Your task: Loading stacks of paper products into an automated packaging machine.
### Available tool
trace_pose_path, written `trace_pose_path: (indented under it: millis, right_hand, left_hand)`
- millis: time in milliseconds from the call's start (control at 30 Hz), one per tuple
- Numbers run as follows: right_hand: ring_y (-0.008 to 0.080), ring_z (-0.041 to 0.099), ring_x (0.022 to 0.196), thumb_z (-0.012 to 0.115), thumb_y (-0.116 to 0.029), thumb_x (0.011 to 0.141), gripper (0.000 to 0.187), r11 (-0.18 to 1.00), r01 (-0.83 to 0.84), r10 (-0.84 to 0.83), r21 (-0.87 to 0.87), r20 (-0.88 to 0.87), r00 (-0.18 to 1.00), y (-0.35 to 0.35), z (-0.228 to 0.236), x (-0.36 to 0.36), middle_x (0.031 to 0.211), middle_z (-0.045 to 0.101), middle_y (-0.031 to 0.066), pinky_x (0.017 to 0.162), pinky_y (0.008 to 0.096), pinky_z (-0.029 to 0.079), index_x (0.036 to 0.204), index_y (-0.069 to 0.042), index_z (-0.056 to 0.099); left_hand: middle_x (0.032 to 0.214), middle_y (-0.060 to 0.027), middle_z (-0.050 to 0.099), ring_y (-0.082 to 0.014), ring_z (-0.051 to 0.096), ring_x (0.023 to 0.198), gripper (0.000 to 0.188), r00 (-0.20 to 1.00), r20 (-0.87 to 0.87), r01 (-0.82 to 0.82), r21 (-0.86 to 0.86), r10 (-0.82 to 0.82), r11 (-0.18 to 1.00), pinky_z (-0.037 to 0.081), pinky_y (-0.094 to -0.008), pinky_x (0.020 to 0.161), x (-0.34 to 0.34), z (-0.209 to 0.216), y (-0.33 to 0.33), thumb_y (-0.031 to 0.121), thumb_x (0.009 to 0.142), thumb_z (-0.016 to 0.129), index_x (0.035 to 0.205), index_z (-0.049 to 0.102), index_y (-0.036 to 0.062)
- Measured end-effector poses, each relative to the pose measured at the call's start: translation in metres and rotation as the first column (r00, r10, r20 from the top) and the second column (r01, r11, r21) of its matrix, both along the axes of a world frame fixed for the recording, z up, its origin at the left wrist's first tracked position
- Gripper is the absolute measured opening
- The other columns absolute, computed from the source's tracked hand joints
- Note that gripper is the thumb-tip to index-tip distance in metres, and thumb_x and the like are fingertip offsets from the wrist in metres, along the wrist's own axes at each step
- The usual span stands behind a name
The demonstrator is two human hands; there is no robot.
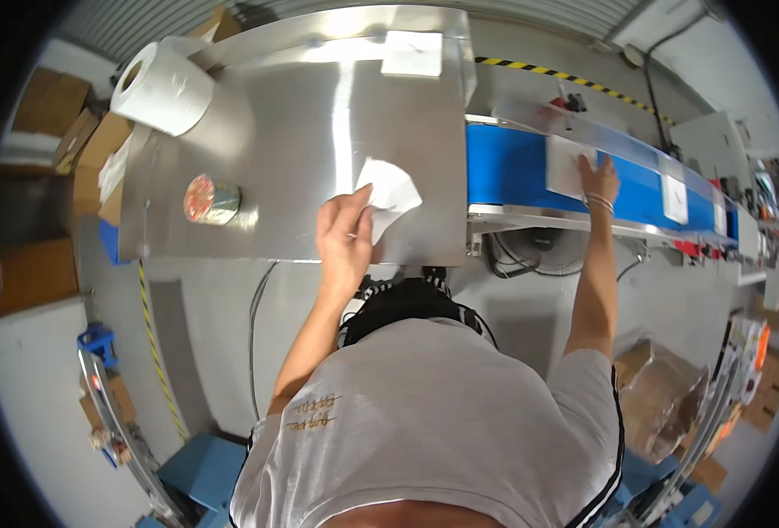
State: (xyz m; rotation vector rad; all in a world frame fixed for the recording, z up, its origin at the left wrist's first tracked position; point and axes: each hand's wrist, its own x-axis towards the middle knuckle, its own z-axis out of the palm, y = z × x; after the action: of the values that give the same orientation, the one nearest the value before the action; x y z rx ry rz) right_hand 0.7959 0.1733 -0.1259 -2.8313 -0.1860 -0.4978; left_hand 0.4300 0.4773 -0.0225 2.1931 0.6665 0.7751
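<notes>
A thin white sheet [395, 194], paper or tissue by its look, is pinched in my left hand [345, 227] above the metal table [275, 114]. On the blue conveyor belt [506, 167] to the right lies a flat white square packet [565, 167]. My right hand [599, 182] is at the packet's right edge, fingers apart and reaching forward; the underside of the hand is hidden. Further along the belt sits a smaller white packet [674, 199]. At the table's far right corner is a flat white square [412, 54] with a small dark mark.
A large white roll [162, 88] stands at the table's far left corner. Nearer lies a printed cylindrical roll or tin [212, 201]. A clear guard [618, 136] runs along the belt's far side. Cardboard boxes [51, 104] stand left. A cable [254, 326] crosses the floor.
</notes>
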Motion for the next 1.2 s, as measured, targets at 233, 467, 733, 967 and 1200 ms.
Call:
trace_pose_path:
  millis: [233,467,733,967,1200]
  right_hand:
    - [0.0215,0.058,0.104,0.076,-0.016,0.075,0.05,0.467,-0.597,0.791,0.653,-0.006,0.612,0.092,0.042,-0.11,0.117,0.059,0.0089,0.082,0.0338,0.049,0.12,-0.008,0.056]
    - [0.0172,0.056,0.099,0.077,-0.013,0.073,0.05,0.213,-0.527,0.974,0.823,-0.137,0.18,0.168,0.072,-0.172,0.113,0.057,0.0042,0.084,0.0299,0.046,0.118,-0.01,0.056]
    - [0.0145,0.052,0.101,0.072,-0.011,0.079,0.037,0.003,-0.672,0.999,0.74,0.035,0.042,0.184,0.052,-0.169,0.111,0.054,0.0039,0.084,0.0274,0.045,0.112,-0.005,0.058]
    - [0.0131,0.045,0.066,0.064,-0.033,0.088,0.035,0.628,-0.253,0.658,0.736,-0.327,0.679,0.12,0.029,-0.114,0.071,0.05,0.0047,0.06,0.0312,0.041,0.084,-0.001,0.051]
    - [0.032,0.058,0.097,0.074,-0.033,0.075,0.054,0.932,-0.224,0.257,0.285,-0.085,0.963,0.046,0.031,-0.052,0.105,0.061,0.0173,0.083,0.0385,0.047,0.116,-0.003,0.054]
  left_hand:
    - [0.111,-0.0118,0.053,-0.0235,0.055,0.096,0.03,0.995,-0.056,-0.084,-0.138,0.077,0.987,0.051,-0.0315,0.074,0.004,-0.003,-0.015,-0.001,0.083,0.062,0.108,0.068,0.0135]
    - [0.118,-0.0134,0.051,-0.0265,0.049,0.109,0.029,0.997,-0.034,-0.075,-0.146,0.07,0.987,0.05,-0.0332,0.08,0.003,-0.005,-0.015,-0.002,0.083,0.061,0.106,0.069,0.0143]
    - [0.117,-0.0108,0.057,-0.0285,0.05,0.108,0.035,0.999,-0.03,-0.03,-0.034,0.029,0.999,0.044,-0.0356,0.09,0.008,0.008,-0.012,0.001,0.079,0.066,0.112,0.064,0.0114]
    - [0.097,-0.0098,0.065,-0.028,0.058,0.09,0.034,0.994,-0.083,-0.057,0.118,0.067,0.991,0.048,-0.0379,0.079,-0.004,0.002,-0.004,-0.003,0.081,0.061,0.112,0.063,0.0096]
    - [0.088,-0.0091,0.064,-0.0256,0.057,0.081,0.031,0.988,-0.066,0.148,0.108,-0.141,0.983,0.047,-0.0355,0.074,0.014,0.007,-0.012,-0.005,0.078,0.061,0.107,0.064,0.0072]
